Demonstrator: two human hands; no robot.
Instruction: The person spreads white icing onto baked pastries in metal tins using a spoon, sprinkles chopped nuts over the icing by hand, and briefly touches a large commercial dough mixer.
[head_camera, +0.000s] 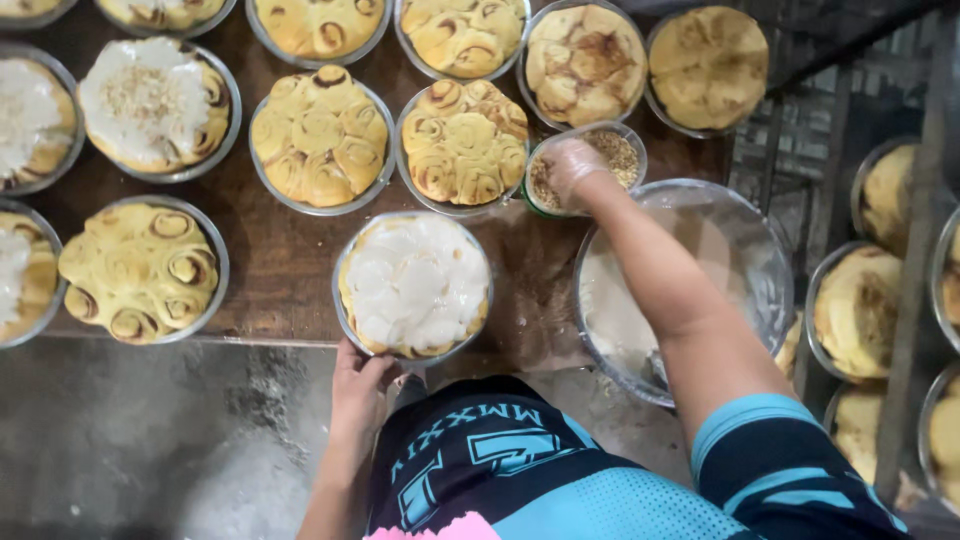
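The left hand grips the near rim of a round foil pan of iced rolls, fingers curled under the edge, thumb side against the rim. This pan sits at the near edge of the wooden table, just right of centre, and its rolls are fully covered in white icing.

The right hand, in a thin clear glove, reaches far and to the right, into a small clear tub of chopped nuts. The fingers are bunched together down in the crumbs; whether they hold any cannot be told. The 2 hands are well apart.

The tub stands just beside a large clear bowl on the right, which holds white icing along its inner wall. The right forearm crosses over this bowl.

Far of the iced pan, 2 pans of plain rolls stand side by side, uncoated and golden. At the far left, a pan with icing and nuts is already topped. A further plain pan lies at the near left. A row of more pans runs along the far edge, partly cut off by the frame.

To the right, beyond the table, a metal rack carries more pans of plain rolls
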